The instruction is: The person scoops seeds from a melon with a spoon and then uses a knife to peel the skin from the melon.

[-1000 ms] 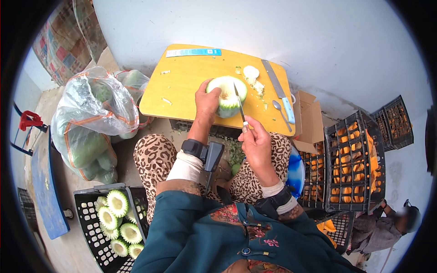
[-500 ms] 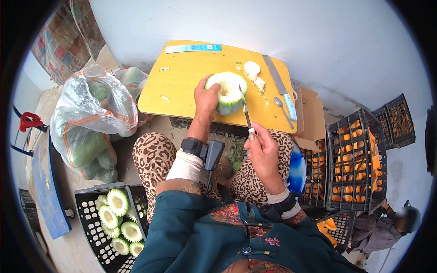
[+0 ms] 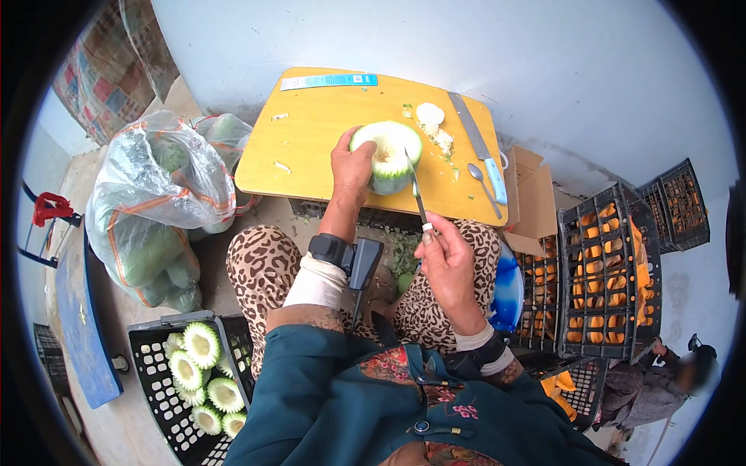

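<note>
A winter melon [image 3: 395,147], cut open with a pale hollow and notches along its near rim, rests at the front edge of the yellow table [image 3: 311,124]. My left hand [image 3: 354,165] grips its left side, thumb over the rim. In my right hand [image 3: 451,268] is a thin carving knife [image 3: 418,198], fingers closed round its handle. The blade points away from me, its tip at the melon's right rim. Right of the melon lie a round white piece [image 3: 430,114], pale scraps [image 3: 440,140], a spoon [image 3: 480,180] and a large knife [image 3: 471,128].
A plastic bag of whole melons [image 3: 148,225] stands left. Below it, a black crate [image 3: 159,400] holds several carved melon pieces [image 3: 202,346]. At right are a cardboard box [image 3: 532,198], crates [image 3: 606,272] with orange pieces, and another person [image 3: 649,392]. A blue-white packet [image 3: 330,81] lies at the table's back.
The knife's tip and handle have shifted slightly left and toward me along the melon's right rim. My left hand and the melon have barely moved.
</note>
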`<state>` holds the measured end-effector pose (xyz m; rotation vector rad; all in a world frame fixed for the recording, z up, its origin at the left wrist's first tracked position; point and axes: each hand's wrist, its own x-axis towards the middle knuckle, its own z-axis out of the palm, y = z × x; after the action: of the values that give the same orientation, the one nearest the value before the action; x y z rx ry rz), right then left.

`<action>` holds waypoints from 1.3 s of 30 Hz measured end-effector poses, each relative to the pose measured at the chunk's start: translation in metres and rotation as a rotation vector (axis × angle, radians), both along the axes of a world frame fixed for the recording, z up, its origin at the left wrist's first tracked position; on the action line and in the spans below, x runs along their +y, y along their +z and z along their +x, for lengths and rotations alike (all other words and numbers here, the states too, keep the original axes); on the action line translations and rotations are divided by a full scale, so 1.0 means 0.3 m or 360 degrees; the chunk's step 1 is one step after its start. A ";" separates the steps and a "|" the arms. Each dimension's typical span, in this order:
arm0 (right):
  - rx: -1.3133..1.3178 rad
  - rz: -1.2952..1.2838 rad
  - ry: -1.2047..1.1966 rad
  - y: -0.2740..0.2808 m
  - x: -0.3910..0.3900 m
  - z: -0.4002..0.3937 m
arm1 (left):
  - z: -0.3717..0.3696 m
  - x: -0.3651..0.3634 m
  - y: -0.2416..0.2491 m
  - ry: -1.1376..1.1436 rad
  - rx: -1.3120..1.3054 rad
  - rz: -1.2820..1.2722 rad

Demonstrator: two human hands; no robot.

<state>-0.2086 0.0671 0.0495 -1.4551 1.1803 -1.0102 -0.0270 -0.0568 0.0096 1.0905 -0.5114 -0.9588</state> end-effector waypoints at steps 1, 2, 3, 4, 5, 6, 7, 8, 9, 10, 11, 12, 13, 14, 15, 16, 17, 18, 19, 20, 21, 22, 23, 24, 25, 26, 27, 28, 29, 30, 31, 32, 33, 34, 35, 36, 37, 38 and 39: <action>0.0008 -0.0003 -0.0006 0.001 0.001 0.000 | 0.000 0.000 -0.001 0.0003 -0.0008 -0.0002; 0.0016 -0.0005 -0.0013 0.002 0.003 0.001 | 0.000 0.001 0.001 0.0004 -0.0015 0.0005; 0.0024 -0.0008 -0.0020 0.003 0.005 0.001 | 0.001 0.002 0.002 0.0005 -0.0022 0.0012; 0.0037 -0.0011 -0.0024 0.002 0.008 0.000 | 0.000 0.003 0.003 0.0004 -0.0029 0.0020; 0.0050 -0.0014 -0.0028 0.001 0.011 -0.001 | -0.001 0.003 0.002 0.0004 -0.0025 0.0020; 0.0062 -0.0017 -0.0031 0.001 0.014 -0.001 | -0.002 0.002 0.002 0.0004 -0.0022 0.0020; 0.0080 -0.0027 -0.0031 0.003 0.017 -0.002 | -0.001 0.001 0.002 0.0006 -0.0019 0.0020; 0.0098 -0.0037 -0.0030 0.006 0.021 -0.002 | -0.002 0.002 0.003 0.0007 -0.0017 0.0021; 0.0116 -0.0047 -0.0029 0.010 0.026 -0.003 | -0.003 0.003 0.005 0.0008 -0.0014 0.0022; 0.0107 -0.0035 -0.0047 0.013 0.031 -0.003 | -0.004 0.004 0.006 0.0008 -0.0011 0.0024; 0.0099 -0.0023 -0.0065 0.016 0.037 -0.004 | -0.004 0.004 0.005 0.0011 -0.0025 0.0031; 0.0091 -0.0011 -0.0082 0.017 0.041 -0.003 | -0.003 0.004 0.005 0.0014 -0.0039 0.0038; 0.0112 -0.0033 -0.0089 0.012 0.045 -0.003 | -0.003 0.004 0.004 0.0016 -0.0053 0.0044; 0.0133 -0.0055 -0.0096 0.004 0.048 -0.002 | -0.004 0.004 0.003 0.0019 -0.0052 0.0038; 0.0154 -0.0076 -0.0105 0.000 0.051 0.000 | -0.005 0.003 0.002 0.0019 -0.0051 0.0032; 0.0144 -0.0076 -0.0114 0.002 0.052 0.005 | -0.006 0.002 0.000 0.0020 -0.0050 0.0026; 0.0134 -0.0074 -0.0124 0.008 0.052 0.012 | -0.008 0.005 0.005 0.0027 -0.0054 0.0025; 0.0124 -0.0073 -0.0133 0.011 0.051 0.020 | -0.010 0.009 0.010 0.0035 -0.0059 0.0024; 0.0134 -0.0115 -0.0141 0.003 0.045 0.025 | -0.012 0.012 0.015 0.0044 -0.0065 0.0023; 0.0144 -0.0158 -0.0149 -0.014 0.034 0.031 | -0.012 0.015 0.019 0.0042 -0.0060 0.0027; 0.0154 -0.0202 -0.0158 -0.026 0.025 0.036 | -0.013 0.017 0.024 0.0040 -0.0054 0.0030; 0.0175 -0.0229 -0.0167 -0.031 0.020 0.040 | -0.014 0.019 0.029 0.0039 -0.0048 0.0032; 0.0195 -0.0257 -0.0176 -0.035 0.015 0.044 | -0.013 0.019 0.029 0.0035 -0.0060 0.0033; 0.0216 -0.0285 -0.0184 -0.035 0.010 0.047 | -0.012 0.020 0.029 0.0032 -0.0072 0.0035; 0.0257 -0.0255 -0.0155 -0.025 0.004 0.047 | -0.010 0.020 0.028 0.0029 -0.0083 0.0036; 0.0297 -0.0226 -0.0126 -0.008 -0.002 0.046 | -0.008 0.020 0.028 0.0026 -0.0092 0.0037; 0.0337 -0.0196 -0.0099 0.002 -0.008 0.046 | -0.007 0.020 0.028 0.0022 -0.0101 0.0037; 0.0328 -0.0240 -0.0123 -0.005 -0.017 0.048 | -0.006 0.021 0.028 0.0018 -0.0110 0.0037; 0.0318 -0.0285 -0.0146 -0.019 -0.029 0.051 | -0.004 0.019 0.024 0.0015 -0.0113 0.0032; 0.0307 -0.0331 -0.0170 -0.024 -0.039 0.054 | -0.001 0.017 0.021 0.0013 -0.0117 0.0026; 0.0307 -0.0327 -0.0164 -0.022 -0.045 0.055 | 0.001 0.015 0.018 0.0010 -0.0121 0.0019; 0.0307 -0.0324 -0.0158 -0.014 -0.051 0.058 | -0.001 0.015 0.018 0.0005 -0.0114 0.0002; 0.0307 -0.0320 -0.0152 -0.005 -0.058 0.061 | -0.002 0.017 0.017 0.0000 -0.0106 -0.0014; 0.0304 -0.0247 -0.0134 0.007 -0.072 0.066 | -0.004 0.018 0.017 -0.0004 -0.0098 -0.0029; 0.0301 -0.0173 -0.0115 0.021 -0.090 0.072 | -0.008 0.018 0.013 -0.0012 -0.0143 -0.0044; 0.0296 -0.0100 -0.0097 0.030 -0.100 0.075 | -0.015 0.015 0.011 -0.0020 -0.0189 -0.0059; 0.0279 -0.0118 -0.0098 0.022 -0.105 0.075 | -0.019 0.014 0.009 -0.0028 -0.0237 -0.0075; 0.0261 -0.0136 -0.0100 0.009 -0.111 0.075 | -0.021 0.015 0.010 -0.0011 -0.0218 -0.0076; 0.0247 -0.0155 -0.0099 0.001 -0.117 0.075 | -0.024 0.016 0.008 0.0008 -0.0195 -0.0078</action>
<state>-0.1861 0.0321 0.0496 -1.6055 1.3099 -1.0244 -0.0342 -0.0520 0.0121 1.1106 -0.6290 -0.8744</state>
